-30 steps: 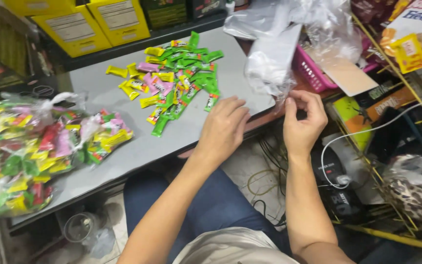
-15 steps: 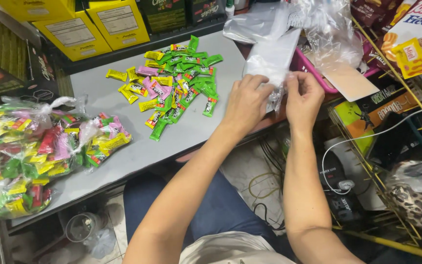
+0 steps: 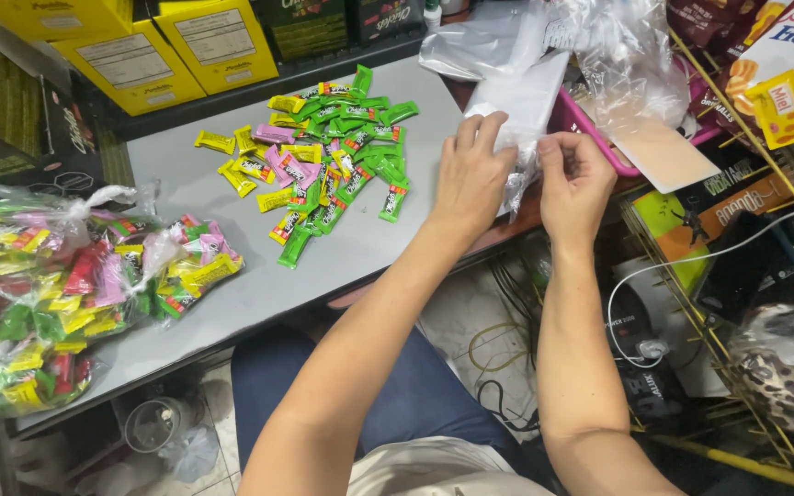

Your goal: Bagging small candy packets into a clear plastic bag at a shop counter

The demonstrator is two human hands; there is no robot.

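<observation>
Here: both hands pinch clear bag [image 3: 518, 110] (seemingly empty) | filled bags [image 3: 66, 294] apart

Hands in view: 2, left hand [image 3: 472, 179] and right hand [image 3: 576, 188], both on 1 stack of clear plastic bags [image 3: 518, 110] at the counter [image 3: 222, 193] edge. Loose wrapped candies [image 3: 328, 161] on the counter: one scattered heap, too many and too overlapped for an exact count, in 3 wrapper colours (green the most, then yellow, pink the fewest). Filled candy bags [image 3: 66, 285] at the left: at least 3, knotted, exact number unclear; yellow cartons [image 3: 172, 46] behind the counter: 3 visible.
</observation>
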